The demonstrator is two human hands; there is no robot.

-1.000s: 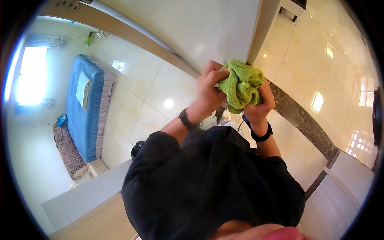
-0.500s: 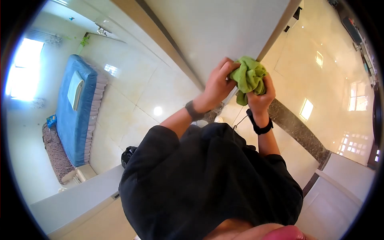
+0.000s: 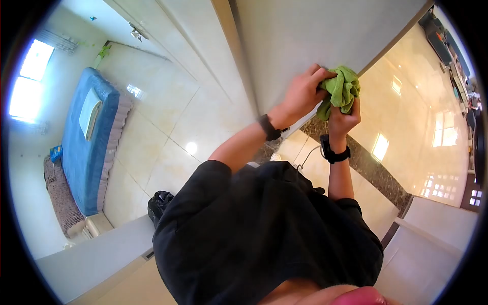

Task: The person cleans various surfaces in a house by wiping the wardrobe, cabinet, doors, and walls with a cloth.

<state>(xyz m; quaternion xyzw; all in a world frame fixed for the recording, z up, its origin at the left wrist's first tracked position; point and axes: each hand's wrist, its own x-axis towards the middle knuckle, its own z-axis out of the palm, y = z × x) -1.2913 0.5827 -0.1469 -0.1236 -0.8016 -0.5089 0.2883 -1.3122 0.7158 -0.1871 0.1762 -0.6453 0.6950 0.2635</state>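
Observation:
A crumpled green cloth point(image 3: 343, 87) is bunched up between my two hands, close to the edge of a pale wall panel point(image 3: 300, 35). My left hand point(image 3: 305, 94) grips the cloth from its left side, thumb and fingers pressed into the folds. From below and to the right, my right hand point(image 3: 343, 119) has its fingers wrapped round the cloth. Folds of the fabric hide some fingertips. Each wrist wears a dark band. Whether the cloth touches the panel I cannot tell.
A bed point(image 3: 84, 147) with a blue cover stands in the room at left, beside a doorway frame point(image 3: 231, 51). Near my left elbow is a black plastic bag point(image 3: 160, 204). A dark stone floor strip point(image 3: 373, 170) borders glossy tiles at right. A thin cable point(image 3: 307, 158) hangs below my hands.
Both hands have moved right and slightly up with the cloth, still holding it. The view has shifted a little, and the panel and doorway frame now appear further right.

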